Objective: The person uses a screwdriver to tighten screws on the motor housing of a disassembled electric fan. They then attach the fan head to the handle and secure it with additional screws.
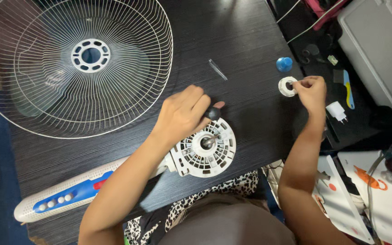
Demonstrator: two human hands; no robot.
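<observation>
A white fan motor housing (203, 149) is laid face up on the dark table (241, 41), its bare shaft pointing upward, with no blade and no grille mounted on it. It is steadied by the left hand (182, 113), which is closed around a small black knob (213, 113) just above the housing. To the upper right of the housing, a white ring nut (287, 86) is pinched between the fingertips of the right hand (311, 88) at the table's edge. A blue cap (284, 64) is seen just beyond that ring. The wire grille (75, 63) is set well apart, to the upper left of the housing. The fan head is judged stripped down, with blade, grille and fasteners all detached.
</observation>
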